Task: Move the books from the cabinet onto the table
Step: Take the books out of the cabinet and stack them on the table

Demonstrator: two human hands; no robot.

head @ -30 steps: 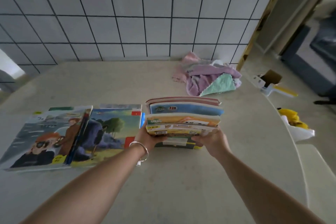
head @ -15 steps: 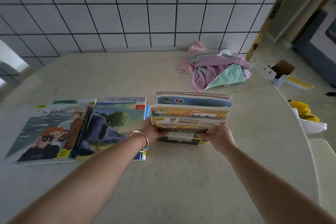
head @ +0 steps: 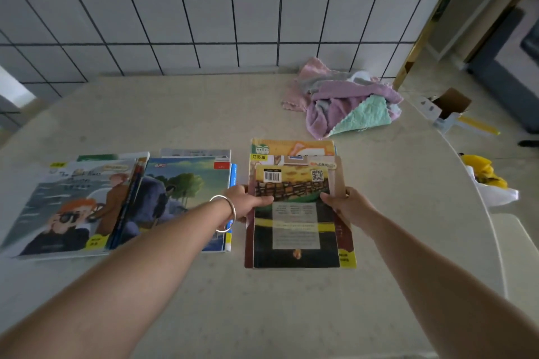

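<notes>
Presently we find both hands clamped on one stack of books [head: 296, 224], which lies flat on the table [head: 291, 309]: the left hand [head: 248, 202] grips its left edge, thumb over the top cover, and the right hand [head: 347, 205] grips the right edge likewise. The stack is uneven; the topmost book sits smaller than those beneath, and the covers below fan out at the far end. We judge the risk to lie there: should the hands let go unevenly or drag outward, the upper books could slide off square. To the left, touching the table, lie two further groups of books [head: 122, 198], overlapping, the nearer edge of one just beside the left wrist. Farther off, a heap of cloths [head: 347, 102] rests near the tiled wall. Beyond the table's right edge, an open cardboard box [head: 446, 106] sits on the floor; we cannot tell its contents.
</notes>
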